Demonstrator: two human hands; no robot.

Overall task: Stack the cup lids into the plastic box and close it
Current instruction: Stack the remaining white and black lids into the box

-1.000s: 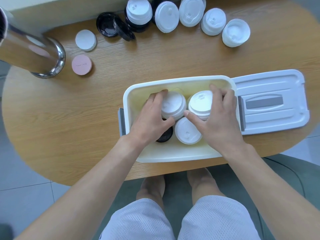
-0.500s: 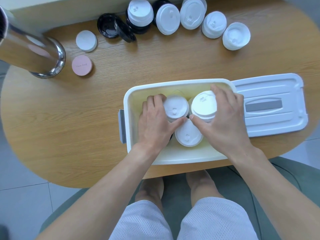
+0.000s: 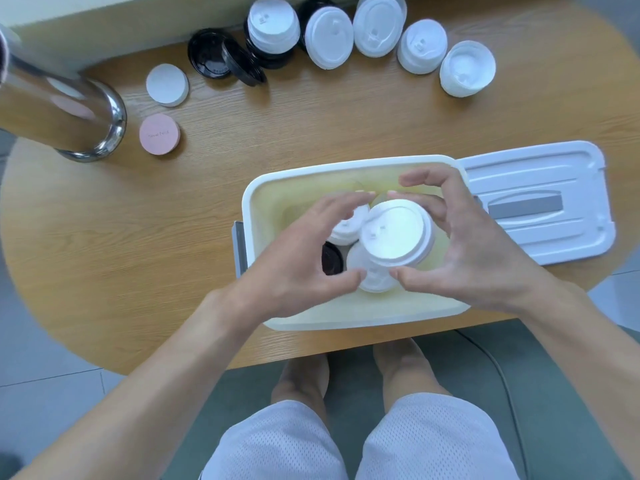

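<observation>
The open white plastic box (image 3: 263, 202) sits at the table's near edge. Inside it are white cup lid stacks and one black lid (image 3: 331, 258). My right hand (image 3: 471, 251) curls around a large white lid stack (image 3: 396, 233), thumb at its near rim and fingers at its far right side. That stack overlaps another white lid (image 3: 372, 284) below it. My left hand (image 3: 298, 268) hovers with curved fingers over a smaller white lid stack (image 3: 348, 230) and grips nothing. The box's flat lid (image 3: 540, 171) lies to the right of the box.
More white lid stacks (image 3: 467, 69) and black lids (image 3: 221, 58) line the table's far edge. A white disc (image 3: 167, 84) and a pink disc (image 3: 159, 134) lie at the left beside a shiny steel cylinder (image 3: 65, 109). My knees show below the table edge.
Both hands have risen from pressing on the lids in the box. The large white stack now looks bigger and nearer, between my right thumb and fingers. My left hand has come off the smaller stack.
</observation>
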